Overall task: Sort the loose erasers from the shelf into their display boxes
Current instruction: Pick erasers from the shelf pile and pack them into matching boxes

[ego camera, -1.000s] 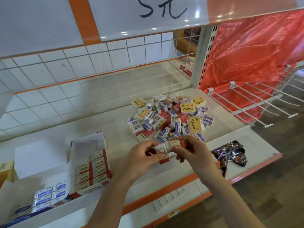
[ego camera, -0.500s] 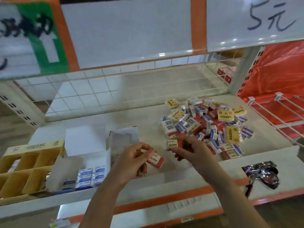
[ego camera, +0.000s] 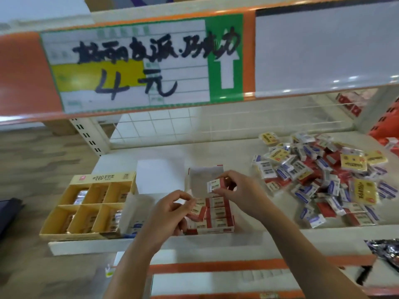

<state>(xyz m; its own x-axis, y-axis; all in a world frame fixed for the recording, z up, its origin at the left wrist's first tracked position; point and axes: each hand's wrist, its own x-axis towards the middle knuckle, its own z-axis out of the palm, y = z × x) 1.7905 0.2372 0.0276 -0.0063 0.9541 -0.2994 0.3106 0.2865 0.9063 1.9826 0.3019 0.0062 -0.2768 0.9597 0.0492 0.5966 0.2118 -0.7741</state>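
A red-and-white display box (ego camera: pixel 216 230) with rows of red erasers stands near the shelf's front edge. Both hands hover over it. My left hand (ego camera: pixel 170 214) pinches a red eraser (ego camera: pixel 197 209) at the box's left side. A second red-and-white eraser (ego camera: pixel 216 184) is pinched in my right hand (ego camera: pixel 239 194) above the box's back flap. A pile of loose erasers (ego camera: pixel 319 178), red, blue and yellow, lies to the right on the shelf (ego camera: pixel 216 242).
A yellow compartment box (ego camera: pixel 86 209) with wrapped erasers sits at the left. Between it and the red box is a white box (ego camera: pixel 135 223) holding blue erasers. A dark foil packet (ego camera: pixel 386 249) lies at the front right. A price sign hangs overhead.
The view swung left. Both hands moved from the loose pile to the red display box, each carrying a red eraser.
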